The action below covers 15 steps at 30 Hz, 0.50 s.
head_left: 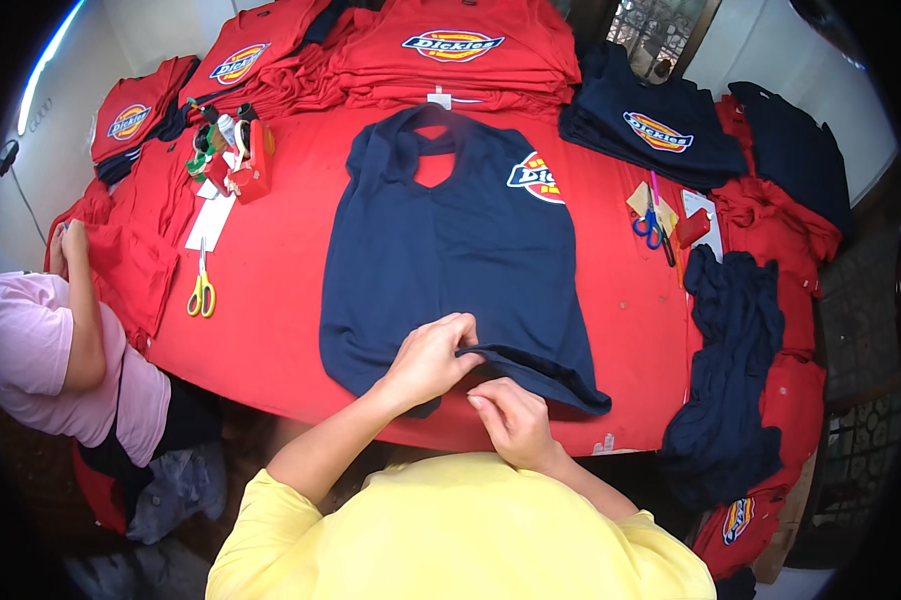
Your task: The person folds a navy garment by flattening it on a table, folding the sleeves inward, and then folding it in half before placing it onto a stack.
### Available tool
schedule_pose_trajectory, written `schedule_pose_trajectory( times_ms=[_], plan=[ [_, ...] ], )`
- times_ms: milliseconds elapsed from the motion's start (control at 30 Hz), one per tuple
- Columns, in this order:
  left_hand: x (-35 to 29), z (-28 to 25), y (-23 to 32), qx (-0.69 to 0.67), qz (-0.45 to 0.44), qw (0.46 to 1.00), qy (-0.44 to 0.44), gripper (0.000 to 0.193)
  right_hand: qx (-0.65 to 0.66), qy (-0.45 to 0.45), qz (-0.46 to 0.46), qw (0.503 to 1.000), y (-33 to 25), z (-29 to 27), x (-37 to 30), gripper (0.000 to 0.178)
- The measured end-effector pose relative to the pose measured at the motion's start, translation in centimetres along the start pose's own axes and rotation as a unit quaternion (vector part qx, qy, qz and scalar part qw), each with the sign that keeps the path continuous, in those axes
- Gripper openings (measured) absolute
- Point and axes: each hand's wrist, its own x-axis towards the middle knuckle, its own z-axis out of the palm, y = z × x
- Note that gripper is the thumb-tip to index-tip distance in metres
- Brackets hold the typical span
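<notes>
A navy shirt with a printed logo patch at its upper right lies spread in front of me, its neck opening pointing away. At its near edge my left hand is closed on the cloth, with the hem pinched between thumb and fingers and lifted a little. Just below the raised hem, my right hand is held with fingers curled and thumb pressed in. Whether anything is between those fingers is too small to tell.
The table has a red cover. Yellow-handled scissors lie left, near a red supply box. Blue-handled scissors lie right. Folded red shirts and navy shirts line the back. A person in pink handles red cloth at left.
</notes>
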Motion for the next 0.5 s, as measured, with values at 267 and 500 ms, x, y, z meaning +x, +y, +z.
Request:
schedule_pose_trajectory(
  times_ms=[267,500],
  plan=[
    [-0.5,0.6,1.5,-0.106,0.016,0.982,-0.156,0.014,0.287,0.003,0.362,0.887,4.3,-0.9,-1.1,0.032],
    [0.9,-4.4,1.1,-0.358,0.016,0.934,0.002,0.013,0.125,-0.006,0.223,0.967,7.3,-7.1,1.2,0.014]
  ],
)
